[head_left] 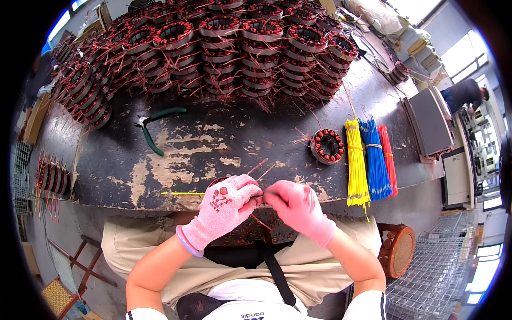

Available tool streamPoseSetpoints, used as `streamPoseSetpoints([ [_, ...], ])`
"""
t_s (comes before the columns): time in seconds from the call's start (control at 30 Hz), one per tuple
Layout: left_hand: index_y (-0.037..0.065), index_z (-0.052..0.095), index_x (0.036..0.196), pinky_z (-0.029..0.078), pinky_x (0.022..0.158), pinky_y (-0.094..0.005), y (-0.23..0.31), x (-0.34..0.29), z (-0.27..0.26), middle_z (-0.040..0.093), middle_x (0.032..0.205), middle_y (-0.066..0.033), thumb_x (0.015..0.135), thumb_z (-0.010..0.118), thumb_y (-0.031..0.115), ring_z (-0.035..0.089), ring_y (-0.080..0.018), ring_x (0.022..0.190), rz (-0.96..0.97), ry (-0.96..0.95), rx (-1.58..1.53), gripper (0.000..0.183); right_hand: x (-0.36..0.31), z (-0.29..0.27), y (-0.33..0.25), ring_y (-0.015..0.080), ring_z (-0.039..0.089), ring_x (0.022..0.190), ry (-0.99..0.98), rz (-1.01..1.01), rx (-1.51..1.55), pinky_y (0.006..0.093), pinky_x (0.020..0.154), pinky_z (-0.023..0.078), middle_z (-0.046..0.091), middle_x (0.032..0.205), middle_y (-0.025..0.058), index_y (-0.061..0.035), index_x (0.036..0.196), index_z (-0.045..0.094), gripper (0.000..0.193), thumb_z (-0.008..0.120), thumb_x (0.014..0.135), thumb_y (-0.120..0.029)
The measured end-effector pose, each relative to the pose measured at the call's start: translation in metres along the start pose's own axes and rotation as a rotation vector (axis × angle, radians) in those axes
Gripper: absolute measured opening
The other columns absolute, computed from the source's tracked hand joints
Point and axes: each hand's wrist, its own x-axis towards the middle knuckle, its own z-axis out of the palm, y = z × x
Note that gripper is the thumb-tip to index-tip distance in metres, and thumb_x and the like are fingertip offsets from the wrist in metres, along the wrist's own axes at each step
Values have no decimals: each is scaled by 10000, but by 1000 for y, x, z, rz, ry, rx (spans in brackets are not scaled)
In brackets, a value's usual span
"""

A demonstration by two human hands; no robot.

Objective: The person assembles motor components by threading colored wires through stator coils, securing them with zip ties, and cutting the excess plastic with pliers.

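Observation:
Both hands wear pink gloves and meet at the table's front edge. My left hand (226,202) is closed, with thin red wires (260,169) sticking out above its fingers. From behind this hand a yellow wire (181,193) runs out to the left. A dark curved rim shows just above the left knuckles, mostly covered by the glove. My right hand (300,207) pinches against the left fingertips; what lies between its fingers is hidden. A short red wire (261,222) hangs below the hands.
Stacked wound stators (218,53) fill the table's (224,128) far side. Green-handled pliers (152,125) lie left; a single stator (327,146) sits right, beside bundles of yellow wires (356,165), blue wires (376,162) and red wires (388,160). A wooden stool (397,250) stands lower right.

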Motion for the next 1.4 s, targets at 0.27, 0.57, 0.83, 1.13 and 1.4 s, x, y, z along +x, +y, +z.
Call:
streamPoseSetpoints([
  [0.27, 90, 693, 934, 542, 753, -396, 1, -1, -2, 673, 978, -62, 794, 746, 99, 668, -297, 853, -7, -2, -17, 150, -14, 7, 9, 123, 595, 639, 223, -25, -5, 296, 579, 484, 630, 772, 13, -64, 950, 661, 239, 757, 903, -278],
  [0.57, 87, 691, 925, 540, 755, -396, -1, 0, 1, 671, 972, -62, 785, 756, 105, 663, -297, 849, 7, -2, 1, 155, -15, 19, 28, 190, 666, 922, 323, -522, -679, 367, 728, 551, 642, 1104, 6, -138, 1294, 637, 461, 653, 834, -153],
  [0.83, 89, 686, 911, 541, 766, -394, -1, 0, 0, 671, 967, -59, 789, 751, 109, 663, -295, 858, 15, -10, -4, 140, -9, 8, 24, 225, 659, 899, 184, -537, -603, 387, 740, 547, 624, 1009, 25, -113, 1144, 647, 343, 697, 808, -163],
  [1.13, 100, 681, 901, 541, 767, -399, 1, 1, -1, 665, 971, -54, 793, 748, 107, 662, -293, 865, 12, -17, 6, 128, -2, -1, 2, 265, 681, 818, -106, 34, -120, 415, 721, 536, 659, 917, 106, -82, 1039, 633, 155, 668, 924, -179],
  [1.4, 97, 687, 909, 545, 764, -393, 0, -2, -5, 665, 948, -56, 778, 734, 67, 667, -283, 859, -6, -16, 11, 142, -27, -42, 18, 304, 692, 759, 302, -207, -550, 428, 630, 533, 677, 795, 122, -93, 853, 648, 105, 699, 898, -174],
])
